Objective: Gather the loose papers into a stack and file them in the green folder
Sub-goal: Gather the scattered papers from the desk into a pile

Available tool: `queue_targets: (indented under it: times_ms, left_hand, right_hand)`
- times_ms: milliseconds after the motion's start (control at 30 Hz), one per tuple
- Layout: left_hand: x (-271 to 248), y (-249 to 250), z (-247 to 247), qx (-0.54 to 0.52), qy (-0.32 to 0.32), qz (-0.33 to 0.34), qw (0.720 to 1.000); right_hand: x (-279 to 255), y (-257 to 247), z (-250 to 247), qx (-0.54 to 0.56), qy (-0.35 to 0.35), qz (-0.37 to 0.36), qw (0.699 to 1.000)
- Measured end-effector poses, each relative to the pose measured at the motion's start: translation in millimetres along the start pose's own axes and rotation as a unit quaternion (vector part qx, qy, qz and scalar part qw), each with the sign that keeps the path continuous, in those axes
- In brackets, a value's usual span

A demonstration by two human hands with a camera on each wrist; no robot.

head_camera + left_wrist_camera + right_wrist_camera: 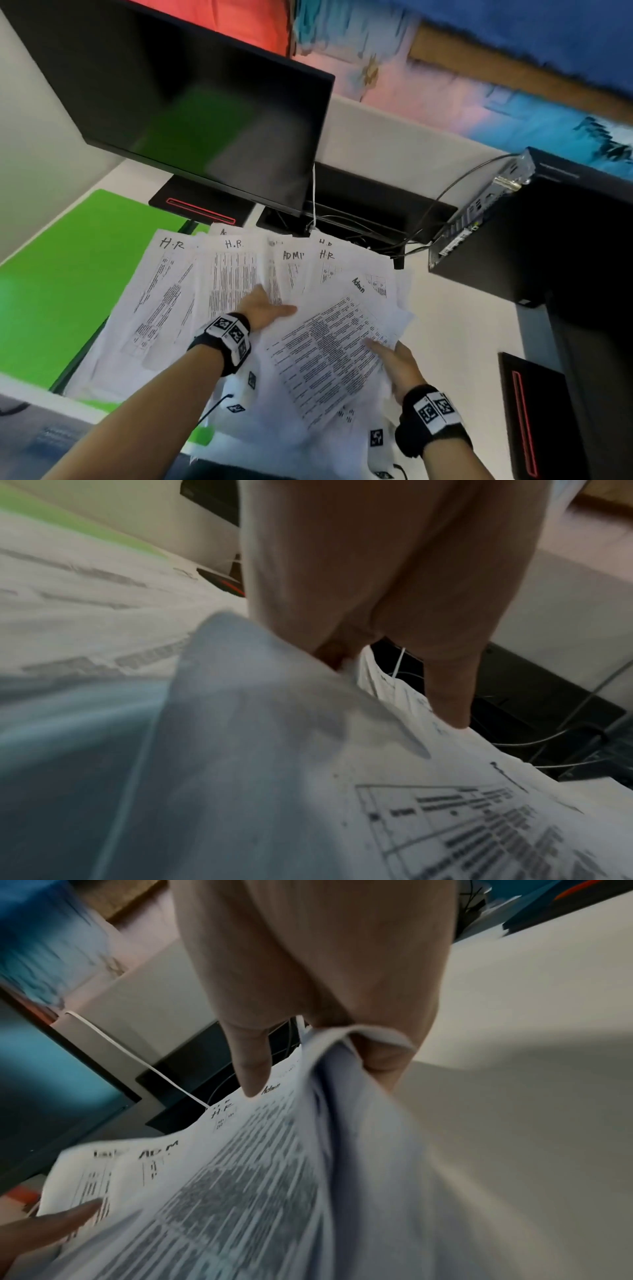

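Observation:
Several loose printed papers (pixel 325 359), headed "H.R" and "Admin", lie fanned over the white desk and partly over the open green folder (pixel 68 274) at the left. My left hand (pixel 267 306) reaches into the middle of the fan. Its thumb lies on top and its fingers are tucked under a lifted sheet (pixel 445 818). My right hand (pixel 397 363) grips the right edge of the top bundle (pixel 240 1191), thumb on the print and fingers curled beneath. In the wrist views the left hand (pixel 377 588) and right hand (pixel 325 961) both show paper bent up against them.
A black monitor (pixel 188 102) overhangs the desk behind the papers, its stand base (pixel 202 205) beside the folder. Cables (pixel 394 236) run to a small black computer (pixel 496 233) at the right. A black box with a red line (pixel 527 411) sits near the right edge.

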State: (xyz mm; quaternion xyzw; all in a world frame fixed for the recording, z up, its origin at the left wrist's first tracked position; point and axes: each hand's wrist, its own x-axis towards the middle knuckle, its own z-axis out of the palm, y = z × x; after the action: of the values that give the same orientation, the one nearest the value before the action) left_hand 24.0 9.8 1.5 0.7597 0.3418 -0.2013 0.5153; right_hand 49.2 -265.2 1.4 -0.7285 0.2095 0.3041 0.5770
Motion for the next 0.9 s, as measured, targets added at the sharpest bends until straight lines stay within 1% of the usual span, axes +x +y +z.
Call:
queue_targets:
  times_ms: [67, 133, 200, 300, 367, 433, 500, 567, 600, 633, 700, 767, 833, 900]
  left_hand:
    - [-2.5, 5.7, 11.6, -0.012, 0.001, 0.002, 1.0]
    - [-3.9, 9.9, 17.8, -0.044, 0.017, -0.001, 0.999]
    - [-10.9, 13.7, 16.9, -0.073, 0.012, 0.012, 0.997]
    - [-28.8, 18.6, 4.0, -0.103, -0.016, 0.07, 0.992]
    - [-46.6, 24.5, -8.7, -0.123, -0.04, 0.124, 0.984]
    - [-58.6, 29.6, -21.3, -0.143, -0.055, 0.162, 0.975]
    - [-66.6, 35.2, -31.0, -0.168, -0.076, 0.194, 0.964]
    - [-75.1, 46.0, -35.5, -0.198, -0.096, 0.219, 0.951]
    - [-79.1, 54.0, -35.0, -0.212, -0.106, 0.234, 0.943]
    - [-84.4, 63.9, -33.2, -0.216, -0.115, 0.248, 0.937]
    - [-89.5, 84.1, -25.4, -0.201, -0.102, 0.287, 0.931]
    - [-94.4, 99.3, -17.5, -0.198, -0.066, 0.347, 0.914]
    - [-97.2, 109.6, -17.8, -0.235, -0.023, 0.383, 0.893]
    - [-100.3, 113.8, -26.8, -0.289, -0.006, 0.401, 0.869]
  right_hand:
    - [0.2, -3.4, 4.0, 0.003, -0.006, -0.005, 1.0]
    - [-3.4, -6.6, 3.5, 0.016, 0.004, 0.025, 1.0]
    - [-1.9, -2.8, -5.3, 0.035, -0.002, 0.025, 0.999]
    - [-8.8, 3.3, -23.5, 0.063, -0.009, -0.003, 0.998]
    - [-17.5, 1.8, -35.2, 0.078, -0.026, -0.021, 0.996]
    - [-30.9, -3.0, -46.0, 0.109, -0.042, -0.044, 0.992]
    - [-41.2, -12.3, -57.4, 0.162, -0.055, -0.07, 0.983]
    - [-52.5, -29.6, -62.2, 0.206, -0.099, -0.102, 0.968]
    - [-56.2, -38.0, -60.3, 0.218, -0.122, -0.12, 0.961]
    - [-57.6, -47.2, -56.4, 0.213, -0.127, -0.139, 0.959]
    - [-59.2, -66.3, -44.4, 0.175, -0.094, -0.206, 0.958]
    - [-62.3, -83.3, -34.4, 0.122, -0.018, -0.302, 0.945]
    - [-69.1, -98.3, -30.8, 0.102, 0.039, -0.363, 0.925]
    - [-75.8, -106.2, -34.3, 0.094, 0.047, -0.411, 0.906]
